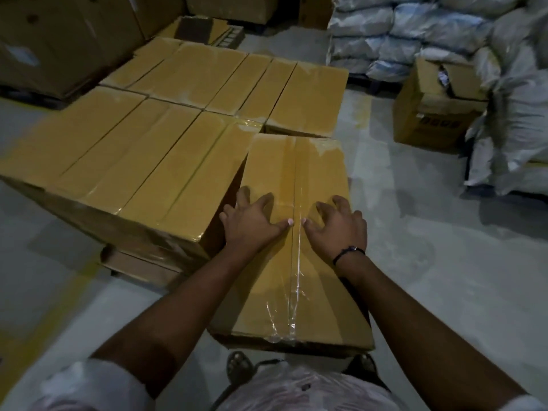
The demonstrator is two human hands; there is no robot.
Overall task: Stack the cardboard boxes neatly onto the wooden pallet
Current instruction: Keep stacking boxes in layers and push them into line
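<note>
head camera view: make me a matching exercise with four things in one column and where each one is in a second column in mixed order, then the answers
Things
1. long taped tan cardboard box
2. open brown cardboard box
3. pale stacked sacks
4. thin black wristband

Places
A. on the wrist of the right hand
B. piled at the far right
C. under the left hand and the right hand
D. on the floor beside the sacks

Pairs: 1-C, 2-D, 3-B, 4-A
</note>
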